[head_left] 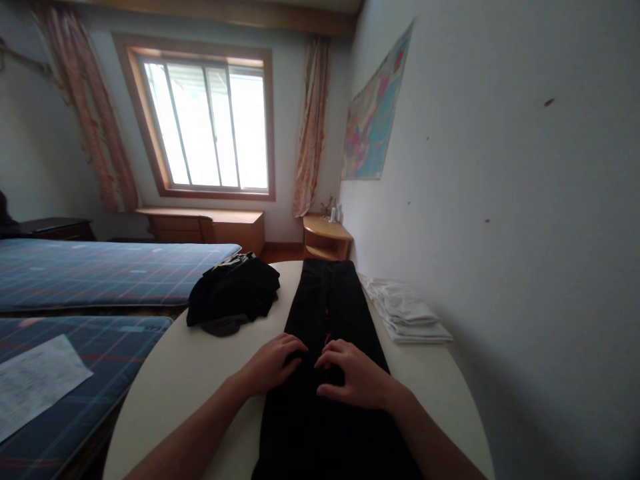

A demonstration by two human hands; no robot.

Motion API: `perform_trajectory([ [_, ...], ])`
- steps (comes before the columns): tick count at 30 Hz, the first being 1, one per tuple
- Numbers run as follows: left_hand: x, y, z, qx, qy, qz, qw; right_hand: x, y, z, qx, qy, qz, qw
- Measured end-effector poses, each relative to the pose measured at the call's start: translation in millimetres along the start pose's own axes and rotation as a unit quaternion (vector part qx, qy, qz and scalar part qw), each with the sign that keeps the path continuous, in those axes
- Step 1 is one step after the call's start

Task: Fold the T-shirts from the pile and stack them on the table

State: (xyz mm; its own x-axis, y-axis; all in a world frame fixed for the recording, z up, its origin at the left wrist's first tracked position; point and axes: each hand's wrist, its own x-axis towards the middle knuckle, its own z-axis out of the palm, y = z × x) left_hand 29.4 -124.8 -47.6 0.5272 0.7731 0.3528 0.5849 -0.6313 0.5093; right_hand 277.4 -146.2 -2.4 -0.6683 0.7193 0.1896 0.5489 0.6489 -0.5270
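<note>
A long black garment (325, 293) lies flat down the middle of a round cream table (215, 393), running from the far edge toward me. Small pinkish-red marks or cords show along its centre; their exact kind is unclear. My left hand (273, 363) rests at the garment's left edge, palm down, its thumb apart from the bent fingers. Over the garment's centre, my right hand (355, 373) has its fingers curved beside the pinkish-red detail and its thumb spread away from them. Neither hand visibly grips the cloth.
A heap of black clothes (235, 293) sits at the table's far left. Folded white cloth (407, 310) is stacked on the right, near the wall (525, 267). Beds with plaid mattresses (115, 273) stand to the left, one carrying a paper sheet (37, 380). A corner shelf (327, 230) is beyond.
</note>
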Motion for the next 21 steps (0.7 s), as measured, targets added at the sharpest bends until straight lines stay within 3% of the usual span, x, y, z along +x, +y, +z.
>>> perform_trajectory([
  [5, 1, -33, 7, 0.031, 0.036, -0.024, 0.999, -3, -57, 30, 0.005, -0.071, -0.161, 0.984],
  [9, 0, -40, 9, 0.034, 0.031, -0.03, 0.998, 0, -60, 48, -0.056, -0.08, -0.226, 0.969],
  [13, 1, -37, 7, 0.034, 0.027, -0.036, 0.998, -3, -54, 40, 0.016, -0.064, -0.188, 0.98],
  [16, 4, -28, 3, 0.041, 0.024, -0.028, 0.998, -6, -51, 32, 0.147, -0.162, -0.155, 0.963],
  [18, 5, -16, 0, 0.044, 0.018, -0.005, 0.999, -5, -44, 26, 0.183, -0.193, -0.115, 0.957],
  [21, 3, 9, -2, 0.028, -0.041, 0.056, 0.997, 0, -19, 13, 0.135, -0.088, -0.014, 0.987],
])
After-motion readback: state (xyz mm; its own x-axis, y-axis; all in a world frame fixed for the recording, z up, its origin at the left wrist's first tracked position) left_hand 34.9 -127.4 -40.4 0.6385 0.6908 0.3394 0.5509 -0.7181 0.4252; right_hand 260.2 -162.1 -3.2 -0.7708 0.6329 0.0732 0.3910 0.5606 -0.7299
